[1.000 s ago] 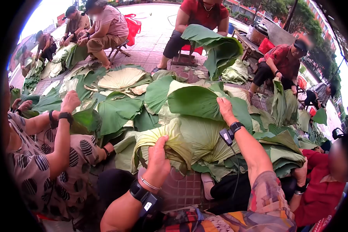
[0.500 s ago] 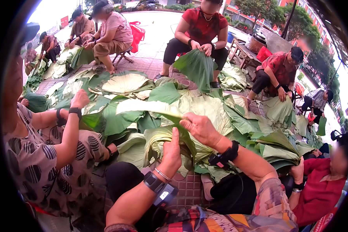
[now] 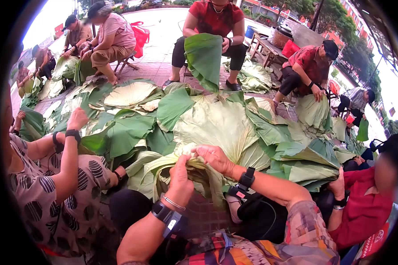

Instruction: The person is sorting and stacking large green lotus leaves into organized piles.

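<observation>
One pale, creased leaf bundle (image 3: pixel 206 180); left hand (image 3: pixel 180 180) closed round it, right hand (image 3: pixel 215 160) pinching its top; beyond it, red bag (image 3: pixel 140 39), contents hidden.

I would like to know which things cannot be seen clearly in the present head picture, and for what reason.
All in the head view:
Left hand: the far-side fingers are hidden by the hand itself and the held leaves.
Held leaves: their number is unclear, because folds overlap.
Person opposite: upper head cut off by the top edge; one hand hidden behind the raised leaf.
Wrist box: label too small to read.
</observation>
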A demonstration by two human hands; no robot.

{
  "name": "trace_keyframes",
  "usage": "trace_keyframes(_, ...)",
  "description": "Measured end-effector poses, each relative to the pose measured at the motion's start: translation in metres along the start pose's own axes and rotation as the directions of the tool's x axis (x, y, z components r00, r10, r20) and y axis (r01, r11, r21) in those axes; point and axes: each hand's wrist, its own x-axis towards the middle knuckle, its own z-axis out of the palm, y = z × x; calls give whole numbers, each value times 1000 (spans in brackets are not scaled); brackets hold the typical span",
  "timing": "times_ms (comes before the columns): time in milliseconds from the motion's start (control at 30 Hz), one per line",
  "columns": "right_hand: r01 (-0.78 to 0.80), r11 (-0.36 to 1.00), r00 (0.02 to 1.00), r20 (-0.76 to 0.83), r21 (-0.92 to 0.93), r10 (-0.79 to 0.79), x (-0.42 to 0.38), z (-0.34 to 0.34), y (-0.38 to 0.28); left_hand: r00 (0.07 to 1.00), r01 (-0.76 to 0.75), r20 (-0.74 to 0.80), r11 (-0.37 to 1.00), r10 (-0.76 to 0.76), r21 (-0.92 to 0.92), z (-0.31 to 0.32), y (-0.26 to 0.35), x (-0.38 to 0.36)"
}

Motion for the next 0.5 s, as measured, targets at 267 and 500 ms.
trace_keyframes(267, -153, 576, 941, -297, -803, -165, 24, -126, 181, 995, -91, 25, 992, 93, -91, 7, 29, 2)
trace_keyframes(500, -100, 24, 971, -92, -995, 222, -30, -132, 232, 991, -82, 95, 989, 94, -125, 18, 43, -11)
